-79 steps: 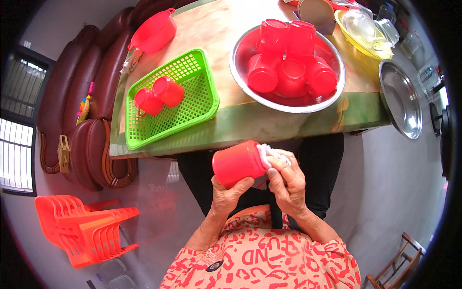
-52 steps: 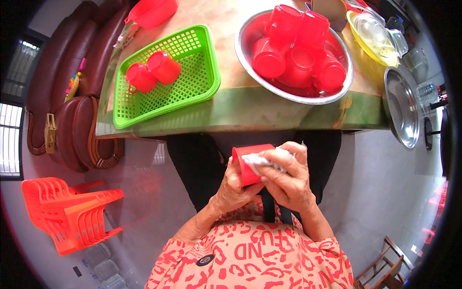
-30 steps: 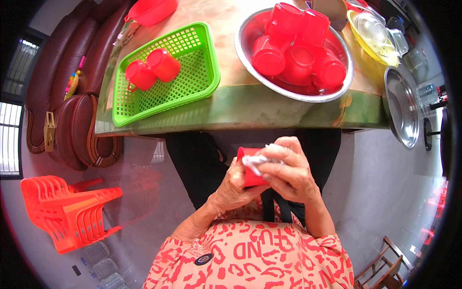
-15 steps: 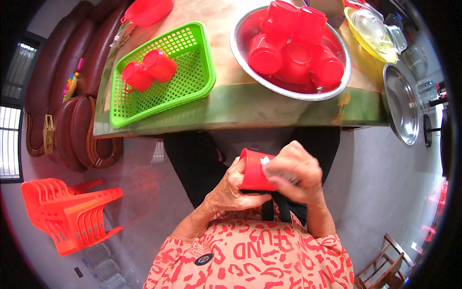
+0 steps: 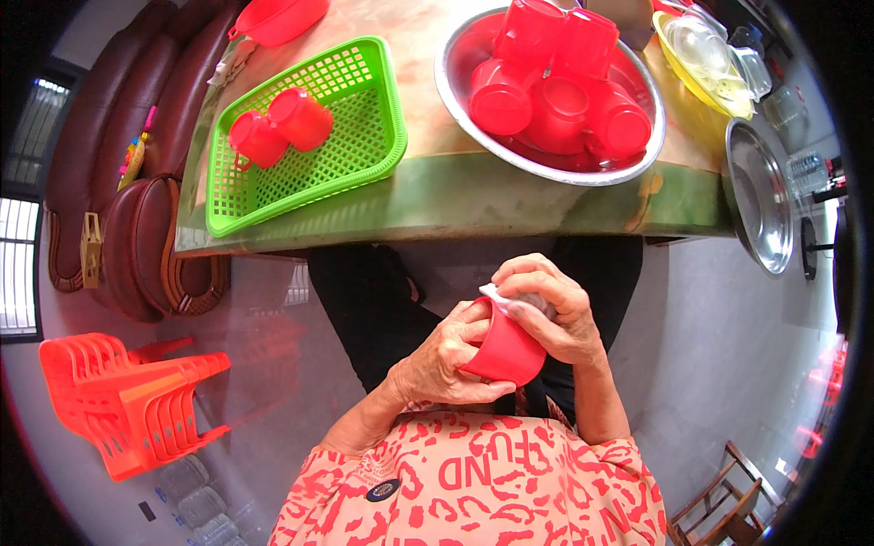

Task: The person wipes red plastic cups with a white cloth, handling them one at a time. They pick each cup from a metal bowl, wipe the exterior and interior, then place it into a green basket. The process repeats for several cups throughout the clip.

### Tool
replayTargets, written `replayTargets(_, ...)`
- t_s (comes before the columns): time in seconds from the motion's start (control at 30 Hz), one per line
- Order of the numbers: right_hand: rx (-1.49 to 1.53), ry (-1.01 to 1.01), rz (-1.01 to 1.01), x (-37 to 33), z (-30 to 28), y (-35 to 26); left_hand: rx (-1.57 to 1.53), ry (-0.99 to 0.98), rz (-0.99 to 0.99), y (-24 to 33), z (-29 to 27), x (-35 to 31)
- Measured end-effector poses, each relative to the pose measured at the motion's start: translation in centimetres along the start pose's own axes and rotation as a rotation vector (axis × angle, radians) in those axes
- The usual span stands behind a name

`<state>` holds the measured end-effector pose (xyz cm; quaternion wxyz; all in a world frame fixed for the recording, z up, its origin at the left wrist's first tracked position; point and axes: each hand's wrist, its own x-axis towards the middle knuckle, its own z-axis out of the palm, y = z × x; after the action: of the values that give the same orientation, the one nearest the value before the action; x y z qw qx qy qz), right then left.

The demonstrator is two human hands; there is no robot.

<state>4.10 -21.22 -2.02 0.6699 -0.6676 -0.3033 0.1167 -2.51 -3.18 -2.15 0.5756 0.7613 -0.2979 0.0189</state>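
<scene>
One stack of orange chairs (image 5: 137,400) stands at far left, below the brown sofa (image 5: 114,173); grey floor (image 5: 300,400) stretches from it to the person's legs (image 5: 364,318). On the table (image 5: 419,200), one red tub (image 5: 282,20) sits near the left edge, and one green basket (image 5: 390,109) near the front edge holds two red mugs (image 5: 302,118). Room for both hands lies between that edge and the shirt (image 5: 473,482): the left hand (image 5: 446,355) wraps around one red cup (image 5: 512,350), tilted, while the right hand (image 5: 560,314) presses one white cloth (image 5: 498,295) against its upper edge. A strip of table parts the basket from one steel bowl (image 5: 555,173), where five mugs (image 5: 557,105) show. Farther right come one yellow basket (image 5: 689,77) of clear containers (image 5: 706,45), then one steel basin (image 5: 757,196), tilted beside the table's right edge.
</scene>
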Motion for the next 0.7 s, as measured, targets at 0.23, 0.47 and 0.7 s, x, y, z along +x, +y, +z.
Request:
replayTargets(0.23,0.183,-0.307,-0.076,0.7,-1.7,-0.7,-0.137,-0.068,0.062,-1.0,-0.5,0.0)
replayTargets(0.47,0.057,-0.004,-0.024,0.5,-2.1,-0.4,-0.43,0.403,-0.444,0.8,0.1,0.3)
replayTargets(0.7,-0.021,0.164,-0.272,0.7,2.0,-1.2,-1.026,0.645,-0.585,0.0,1.9,0.1)
